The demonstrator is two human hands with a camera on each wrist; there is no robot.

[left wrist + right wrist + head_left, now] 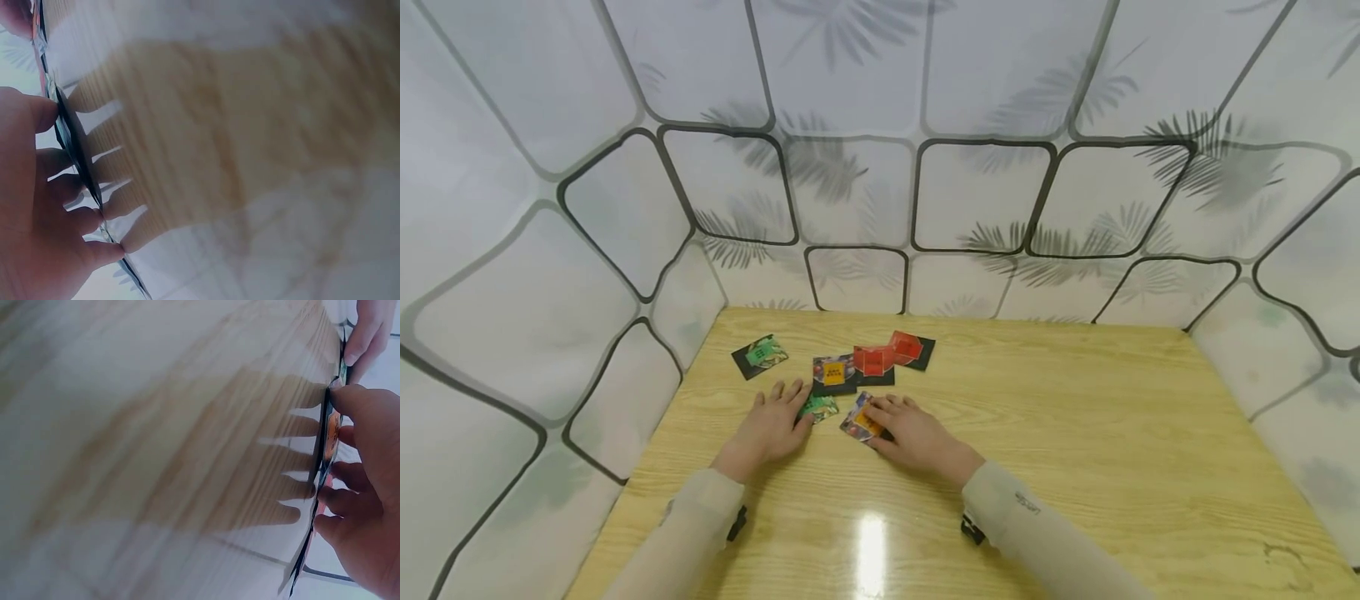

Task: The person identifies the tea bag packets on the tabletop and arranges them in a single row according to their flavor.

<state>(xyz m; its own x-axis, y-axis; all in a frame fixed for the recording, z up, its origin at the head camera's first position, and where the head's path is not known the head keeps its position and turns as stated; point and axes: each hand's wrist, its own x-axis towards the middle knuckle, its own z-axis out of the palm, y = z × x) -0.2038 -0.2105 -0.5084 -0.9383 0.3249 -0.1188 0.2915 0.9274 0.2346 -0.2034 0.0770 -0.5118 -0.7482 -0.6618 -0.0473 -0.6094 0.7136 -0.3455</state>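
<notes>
My left hand [771, 427] lies palm down with spread fingers over a small flat green-labelled packet [820, 407], covering its left part. In the left wrist view the thumb touches the edge of a dark packet [76, 147]. To the right, my right hand [917, 437] rests on an orange-labelled packet [855, 422] lying at a slant. Its thumb is at the packet's near edge and its fingers spread over the top. Just beyond the hands lie another orange-labelled packet [833, 375] and a red-labelled packet [874, 363], edges meeting.
A second red packet [912, 350] lies tilted behind the first one. Another green packet [762, 356] sits apart at the far left. The wooden table [1075, 433] meets a patterned wall covering [977, 200] at the back and sides.
</notes>
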